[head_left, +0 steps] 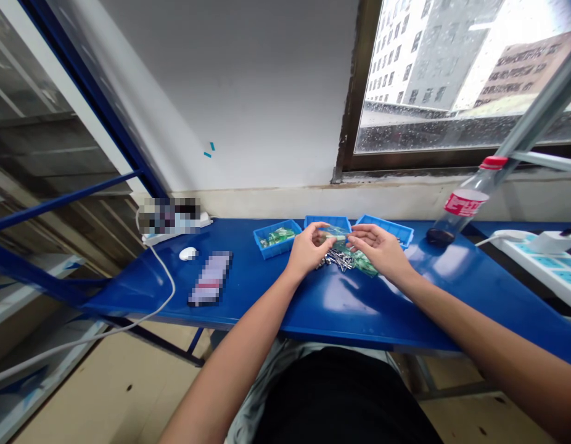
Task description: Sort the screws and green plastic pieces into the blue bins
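My left hand (308, 248) pinches a small clear plastic bag (335, 233) between thumb and fingers, above the blue table. The fingers of my right hand (378, 248) close on the bag's other side. Something pale and greenish shows on or in the bag; I cannot tell which. Just below both hands lies a loose pile of silvery screws (341, 261). Some green-tinted plastic packets (365, 264) lie beside the pile, under my right hand.
Behind my hands stand a left blue tray (267, 251) with green packets, a middle blue tray (326, 219) and a right blue tray (387, 224). A cola bottle (468, 200) and power strip (551, 262) are right; a phone (211, 279) and white cable (168, 302) left.
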`<state>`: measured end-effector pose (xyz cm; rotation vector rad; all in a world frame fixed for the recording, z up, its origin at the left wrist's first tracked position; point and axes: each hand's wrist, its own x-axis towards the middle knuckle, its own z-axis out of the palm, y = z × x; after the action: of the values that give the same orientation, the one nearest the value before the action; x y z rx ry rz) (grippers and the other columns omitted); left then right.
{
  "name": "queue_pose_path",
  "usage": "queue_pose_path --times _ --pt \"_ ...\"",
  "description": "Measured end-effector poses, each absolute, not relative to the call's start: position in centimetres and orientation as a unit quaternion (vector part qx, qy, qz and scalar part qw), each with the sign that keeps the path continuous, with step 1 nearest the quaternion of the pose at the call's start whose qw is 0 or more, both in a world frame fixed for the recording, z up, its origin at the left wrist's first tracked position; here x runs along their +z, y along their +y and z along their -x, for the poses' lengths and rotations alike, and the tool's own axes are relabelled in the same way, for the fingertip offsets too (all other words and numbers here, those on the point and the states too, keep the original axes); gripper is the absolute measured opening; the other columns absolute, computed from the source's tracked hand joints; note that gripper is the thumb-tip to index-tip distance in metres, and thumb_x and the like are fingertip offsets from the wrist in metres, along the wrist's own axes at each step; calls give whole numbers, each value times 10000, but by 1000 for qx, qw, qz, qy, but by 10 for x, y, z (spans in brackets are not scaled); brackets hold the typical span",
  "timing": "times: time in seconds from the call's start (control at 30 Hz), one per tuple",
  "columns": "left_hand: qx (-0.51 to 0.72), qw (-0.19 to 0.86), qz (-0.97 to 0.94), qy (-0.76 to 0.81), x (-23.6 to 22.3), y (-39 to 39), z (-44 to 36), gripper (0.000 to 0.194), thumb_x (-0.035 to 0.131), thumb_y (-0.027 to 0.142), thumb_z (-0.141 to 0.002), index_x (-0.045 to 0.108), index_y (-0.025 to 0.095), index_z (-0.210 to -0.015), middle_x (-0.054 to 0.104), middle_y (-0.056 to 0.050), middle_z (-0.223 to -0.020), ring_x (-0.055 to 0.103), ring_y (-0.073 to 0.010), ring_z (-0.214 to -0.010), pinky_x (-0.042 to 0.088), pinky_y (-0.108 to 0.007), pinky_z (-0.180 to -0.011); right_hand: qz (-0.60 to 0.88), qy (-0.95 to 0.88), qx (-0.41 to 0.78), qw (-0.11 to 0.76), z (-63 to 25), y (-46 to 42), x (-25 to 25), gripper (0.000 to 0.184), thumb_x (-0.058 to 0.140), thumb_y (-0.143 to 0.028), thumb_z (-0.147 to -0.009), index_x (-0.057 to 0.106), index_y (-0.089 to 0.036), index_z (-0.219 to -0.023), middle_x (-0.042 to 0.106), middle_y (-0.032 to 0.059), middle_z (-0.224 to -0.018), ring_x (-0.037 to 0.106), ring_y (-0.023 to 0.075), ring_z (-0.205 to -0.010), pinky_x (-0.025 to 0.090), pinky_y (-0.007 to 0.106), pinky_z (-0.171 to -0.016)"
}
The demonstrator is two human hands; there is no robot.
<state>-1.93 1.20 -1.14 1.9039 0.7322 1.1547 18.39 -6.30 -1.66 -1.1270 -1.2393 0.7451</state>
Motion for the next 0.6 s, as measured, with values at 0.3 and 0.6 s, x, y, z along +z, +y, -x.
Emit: queue_pose_path --times 0.3,0.6 --pt "432 -12 -795 425 7 25 59 354 478 198 -1070 695 237 -1347 784 -80 -1209 703 -245 -1132 460 -391 -1058 515 -585 298 552 -188 -64 -22 455 789 -586 -887 692 -219 -1138 764 92 -995 758 261 -926 648 412 -833" --pt "344 -70 -754 555 7 32 68 258 549 284 -1032 775 234 -1148 780 -119 -1187 572 -325 -1259 407 -485 -1064 536 -692 136 465 -186 -65 -24 302 671 -474 -979 717 -222 -1141 768 94 -1017 734 268 -886 622 444 -795"
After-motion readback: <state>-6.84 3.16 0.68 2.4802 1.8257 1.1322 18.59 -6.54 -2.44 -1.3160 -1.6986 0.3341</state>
